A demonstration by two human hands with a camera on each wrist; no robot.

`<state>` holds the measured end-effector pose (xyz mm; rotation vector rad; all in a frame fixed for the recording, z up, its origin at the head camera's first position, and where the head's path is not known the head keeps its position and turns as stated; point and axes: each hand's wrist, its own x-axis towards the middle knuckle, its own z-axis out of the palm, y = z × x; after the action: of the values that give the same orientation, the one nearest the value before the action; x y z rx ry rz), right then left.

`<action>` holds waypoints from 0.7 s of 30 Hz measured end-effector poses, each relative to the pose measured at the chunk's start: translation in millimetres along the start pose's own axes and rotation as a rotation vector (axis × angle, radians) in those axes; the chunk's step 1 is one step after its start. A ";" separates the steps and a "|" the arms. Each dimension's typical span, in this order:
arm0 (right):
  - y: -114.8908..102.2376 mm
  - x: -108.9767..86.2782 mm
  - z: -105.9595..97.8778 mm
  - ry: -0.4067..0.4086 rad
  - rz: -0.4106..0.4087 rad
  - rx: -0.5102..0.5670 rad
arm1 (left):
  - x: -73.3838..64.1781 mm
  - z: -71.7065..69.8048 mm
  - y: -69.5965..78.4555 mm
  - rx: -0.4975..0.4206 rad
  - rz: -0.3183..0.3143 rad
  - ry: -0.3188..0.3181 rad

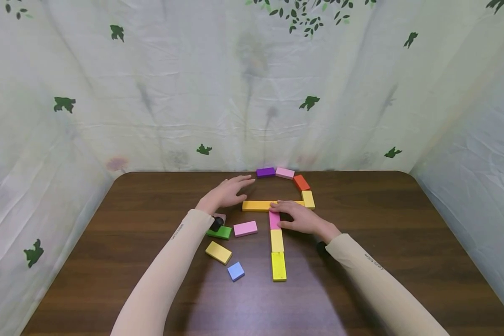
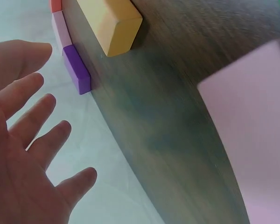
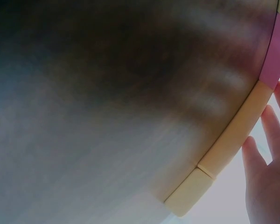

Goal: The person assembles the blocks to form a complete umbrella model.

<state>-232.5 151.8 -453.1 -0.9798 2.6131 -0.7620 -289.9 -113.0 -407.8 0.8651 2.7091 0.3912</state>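
My right hand (image 1: 302,218) lies over the meeting point of a long orange block (image 1: 255,206) and a pink block (image 1: 274,221). Its fingers, fairly straight, reach the orange block's edge in the right wrist view, while the thumb is beside the pink block. Below the pink block, a pale yellow block (image 1: 277,241) and a bright yellow block (image 1: 279,267) continue the column. Left of the orange block's end, my left hand (image 1: 228,191) hovers with spread fingers and holds nothing; the left wrist view shows its fingers (image 2: 42,140) apart from the purple block (image 2: 76,70).
From the orange block's right end, a pale yellow block (image 1: 308,199), a red block (image 1: 301,182), a light pink block (image 1: 284,172) and a purple block curve along the back edge. Loose pink (image 1: 245,228), green (image 1: 223,233), yellow (image 1: 219,252) and blue (image 1: 236,271) blocks lie at left.
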 end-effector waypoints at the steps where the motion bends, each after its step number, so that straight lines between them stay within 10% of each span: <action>1: 0.0 0.0 0.1 0.000 0.000 0.000 | -2.8 0.0 0.0 -0.002 0.008 0.006; 21: -2.3 -1.4 -0.9 -0.001 -0.005 0.002 | -48.8 2.9 -5.8 -0.003 0.061 0.051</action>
<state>-230.5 151.7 -451.0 -0.9860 2.6095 -0.7642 -253.6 -146.1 -404.0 0.9517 2.7333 0.4354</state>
